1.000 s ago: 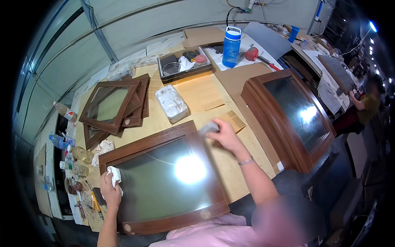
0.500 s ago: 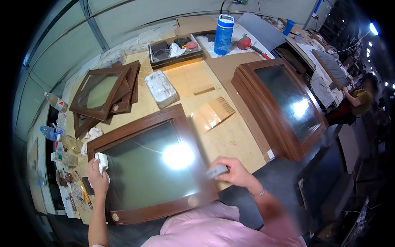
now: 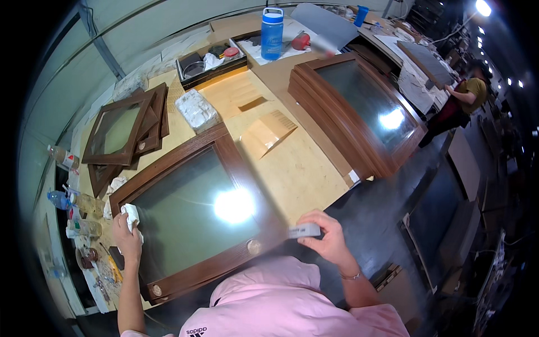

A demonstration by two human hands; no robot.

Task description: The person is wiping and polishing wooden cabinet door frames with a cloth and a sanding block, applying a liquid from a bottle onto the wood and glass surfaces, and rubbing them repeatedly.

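A brown wood-framed glass cabinet door [image 3: 238, 160] lies at a slant on the workbench in front of me, with a bright reflection on its pane. At its left edge, my left hand [image 3: 128, 241] is closed on a crumpled white cloth [image 3: 131, 217] pressed against the frame. Off the door's near right corner, my right hand [image 3: 328, 238] pinches a small grey block [image 3: 305, 231], perhaps a sanding sponge. The block's end is at the frame's right edge; I cannot tell whether it touches. Pale round spots mark the near rail.
Stacked framed doors [image 3: 337, 123] stand at the right, more frames [image 3: 120, 126] at the far left. Between them are a white wrapped block [image 3: 197, 110], brown paper [image 3: 266, 135], a tool tray [image 3: 210, 70] and a blue bottle [image 3: 272, 36]. Bottles [image 3: 84, 227] line the left edge. Another person [image 3: 466, 95] works far right.
My right hand with the grey block has moved slightly nearer and right along the door's edge. The view has shifted, and the left hand stays at the frame with the cloth.
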